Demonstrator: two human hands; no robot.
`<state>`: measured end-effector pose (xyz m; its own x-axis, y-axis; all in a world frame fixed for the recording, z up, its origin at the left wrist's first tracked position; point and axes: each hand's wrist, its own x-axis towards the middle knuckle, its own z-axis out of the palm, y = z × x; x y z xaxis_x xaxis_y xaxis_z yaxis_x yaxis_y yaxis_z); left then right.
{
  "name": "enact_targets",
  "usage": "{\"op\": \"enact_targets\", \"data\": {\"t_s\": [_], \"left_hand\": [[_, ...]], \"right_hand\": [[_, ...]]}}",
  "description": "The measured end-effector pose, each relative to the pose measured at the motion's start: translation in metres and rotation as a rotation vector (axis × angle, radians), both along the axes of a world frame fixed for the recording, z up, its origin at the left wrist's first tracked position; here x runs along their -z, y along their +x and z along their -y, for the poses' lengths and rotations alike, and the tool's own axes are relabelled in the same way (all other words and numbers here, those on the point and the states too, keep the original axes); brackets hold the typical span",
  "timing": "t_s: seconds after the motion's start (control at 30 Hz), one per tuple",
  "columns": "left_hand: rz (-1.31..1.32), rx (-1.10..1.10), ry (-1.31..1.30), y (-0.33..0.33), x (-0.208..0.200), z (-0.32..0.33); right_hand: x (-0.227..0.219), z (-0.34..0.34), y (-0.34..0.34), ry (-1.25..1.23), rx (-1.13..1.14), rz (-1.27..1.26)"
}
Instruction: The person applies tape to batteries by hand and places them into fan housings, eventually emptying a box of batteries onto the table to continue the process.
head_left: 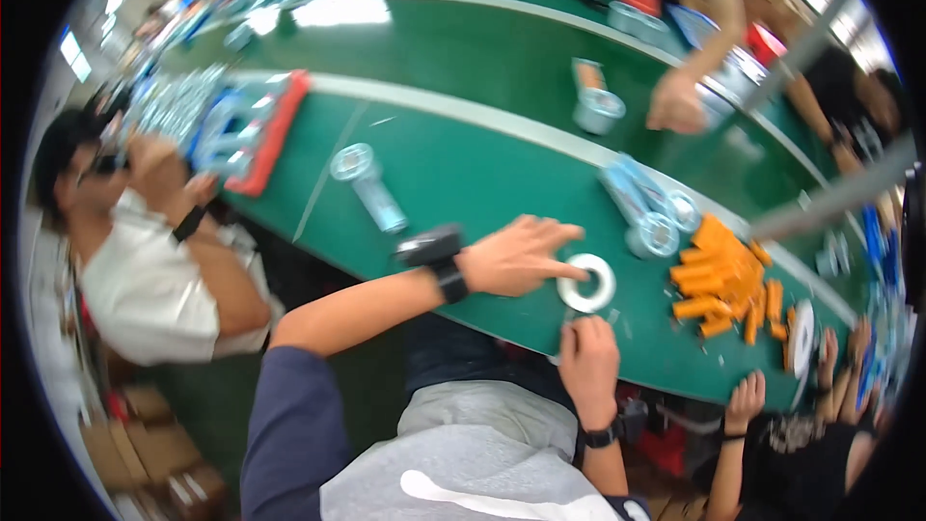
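A white ring, like a roll of tape (603, 280), lies on the green worktable (463, 169) before me. My left hand (516, 256) reaches over from the left with its fingers stretched out, one of them touching the ring near its hole. Just below the ring, my right hand (588, 357) is closed with curled fingers; whatever it pinches is hidden. A pale-blue piece with a round head and long handle (374, 195) lies beyond my left forearm. More such pale-blue pieces (648, 217) lie together past the ring.
Orange cylindrical pieces (719, 280) are heaped to the right, beside another white roll (803, 338). A red-edged tray (270, 135) of pale-blue parts stands at left near a seated person (145, 251). A co-worker's hand (678, 104) reaches across the far belt. A grey post (830, 188) slants at right.
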<state>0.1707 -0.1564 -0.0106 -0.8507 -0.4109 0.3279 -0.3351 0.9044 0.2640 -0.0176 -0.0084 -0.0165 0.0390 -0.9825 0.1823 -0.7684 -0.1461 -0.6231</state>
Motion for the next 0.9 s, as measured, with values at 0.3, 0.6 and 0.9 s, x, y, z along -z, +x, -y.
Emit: {"op": "enact_targets", "data": {"t_s": [0.3, 0.6, 0.9], "left_hand": [[0.065, -0.183, -0.097, 0.009, 0.008, -0.001], [-0.416, -0.455, 0.365, 0.064, 0.024, -0.045], [-0.874, -0.795, 0.289, 0.095, 0.034, -0.174]], "right_hand": [[-0.032, -0.049, 0.023, 0.15, -0.496, 0.074], [-0.056, 0.087, -0.038, -0.107, 0.146, -0.012], [-0.017, 0.186, 0.142, -0.081, -0.6, 0.091]]}}
